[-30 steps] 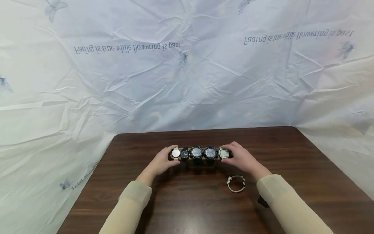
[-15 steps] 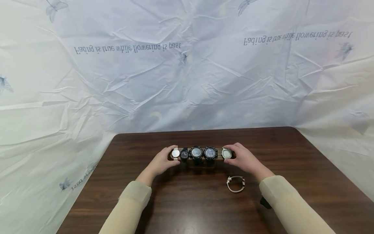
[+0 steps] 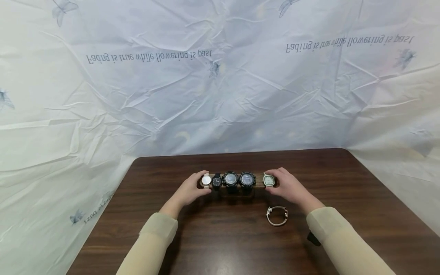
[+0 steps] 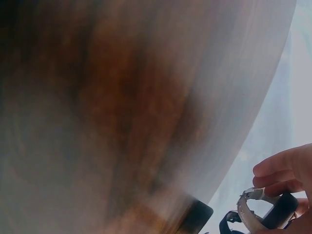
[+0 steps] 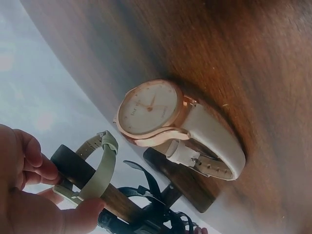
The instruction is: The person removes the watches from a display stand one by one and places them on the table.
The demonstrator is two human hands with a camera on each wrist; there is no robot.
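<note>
I'm seeing open table [image 3: 361, 191] flanking the watch stand [image 3: 237, 189]. A loose white watch [image 3: 277, 215] is lying just beside my right hand [image 3: 287, 188], blocking its near side.

Bright even light, soft shadows, left wrist view heavily blurred

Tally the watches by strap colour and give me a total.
Black strap: 3
White strap: 2, one gripped by the left hand on the bar, one lying on the table
Pale green strap: 1, held by the right hand
Total: 6 watches
</note>
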